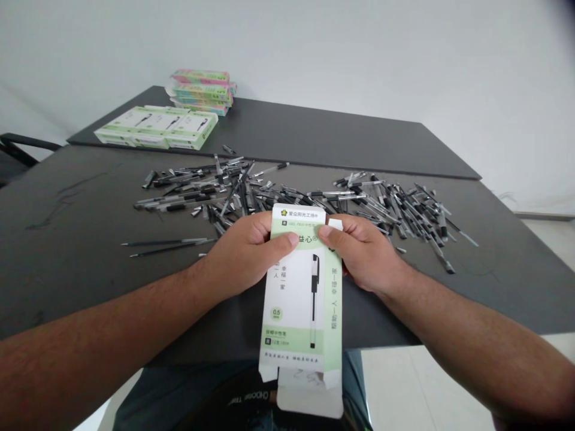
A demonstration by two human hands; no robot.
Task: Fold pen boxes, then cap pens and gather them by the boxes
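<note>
Between both hands I hold a white and green pen box (294, 299), its printed front with a black gel pen picture facing me. The flap at its lower end hangs open toward my lap. My left hand (251, 244) grips the upper left edge, thumb on the front. At the upper right edge my right hand (359, 248) pinches the box, its thumb also on the front; the other fingers of both hands are partly hidden behind it. Just beyond the hands lies a loose pile of black and clear pens (242, 191), spreading into another heap of pens (390, 203) on the right.
Several white and green pen boxes (157, 126) lie flat at the back left. Behind them is a stack of pink and green boxes (202, 93). Two thin refills (166, 245) lie left of my hand on the dark table (67, 239). A black chair arm (27, 140) shows far left.
</note>
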